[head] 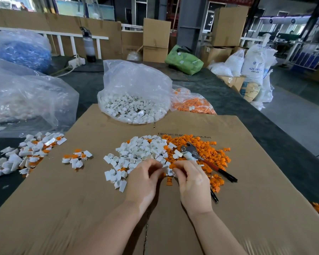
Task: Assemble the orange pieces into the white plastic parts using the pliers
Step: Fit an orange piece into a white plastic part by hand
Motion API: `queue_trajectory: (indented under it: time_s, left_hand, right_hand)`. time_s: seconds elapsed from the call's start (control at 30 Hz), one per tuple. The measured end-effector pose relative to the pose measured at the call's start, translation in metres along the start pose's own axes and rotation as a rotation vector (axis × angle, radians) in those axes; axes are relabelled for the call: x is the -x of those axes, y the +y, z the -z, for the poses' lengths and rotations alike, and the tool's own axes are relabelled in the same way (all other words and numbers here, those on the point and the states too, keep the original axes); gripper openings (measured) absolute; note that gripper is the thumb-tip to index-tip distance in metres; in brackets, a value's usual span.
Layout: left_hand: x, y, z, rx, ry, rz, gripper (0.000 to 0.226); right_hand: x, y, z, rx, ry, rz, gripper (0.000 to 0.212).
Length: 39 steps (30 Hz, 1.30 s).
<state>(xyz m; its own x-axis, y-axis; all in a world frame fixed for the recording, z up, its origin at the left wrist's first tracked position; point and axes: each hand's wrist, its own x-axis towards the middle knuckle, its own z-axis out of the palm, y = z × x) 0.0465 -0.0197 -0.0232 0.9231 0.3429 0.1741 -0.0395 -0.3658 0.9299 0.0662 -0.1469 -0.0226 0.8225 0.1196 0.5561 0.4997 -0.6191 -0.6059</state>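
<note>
Two hands meet at the near edge of the parts heap on the cardboard sheet (173, 218) that covers the tabletop (265, 111). The left hand (144, 183) has its fingers (156, 165) curled round a small white part (167, 170), and the right hand (191, 181) pinches at the same spot from the other side; whether an orange piece is already between its fingertips is too small to tell. Loose white plastic parts (140, 153) lie heaped just beyond the hands, with the loose orange pieces (206, 153) spread to their right, the two heaps touching. The pliers (201, 159) rest unheld on the orange pieces, metal head toward the white heap, red and black handles running back toward the right wrist.

Judging by this, the step in hand is mating one orange piece to one white part by hand, ahead of the squeeze. The next move likely calls for the right hand to let go and take up the pliers, while the left keeps the pair aligned so the jaws can press the insert home squarely.

Finished-looking white-and-orange pieces (75, 159) sit in a small cluster to the left, with a larger pile (26, 153) further left. Behind stand a clear bag of white parts (134, 94) and a bag of orange pieces (191, 103).
</note>
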Motion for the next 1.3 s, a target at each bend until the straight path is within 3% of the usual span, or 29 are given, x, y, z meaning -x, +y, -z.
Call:
queue_trajectory:
  time_s: [0.13, 0.3, 0.57, 0.83, 1.3]
  left_hand:
    - [-0.004, 0.001, -0.001, 0.136, 0.041, 0.061, 0.015]
    - [0.0, -0.002, -0.004, 0.047, 0.026, 0.029, 0.019]
    - [0.005, 0.001, -0.007, 0.155, -0.013, 0.067, 0.013]
    - [0.009, 0.006, -0.004, 0.098, -0.048, 0.035, 0.022]
    - [0.014, 0.007, -0.001, -0.013, -0.125, -0.082, 0.021]
  right_hand:
    - [0.001, -0.001, 0.001, 0.007, -0.029, -0.018, 0.001]
    - [0.0, -0.003, 0.001, 0.014, -0.021, 0.053, 0.009]
    - [0.002, 0.002, -0.002, 0.077, -0.043, 0.091, 0.022]
    - [0.002, 0.003, -0.003, 0.078, -0.063, 0.093, 0.026]
    - [0.003, 0.004, -0.003, 0.068, -0.112, 0.048, 0.027]
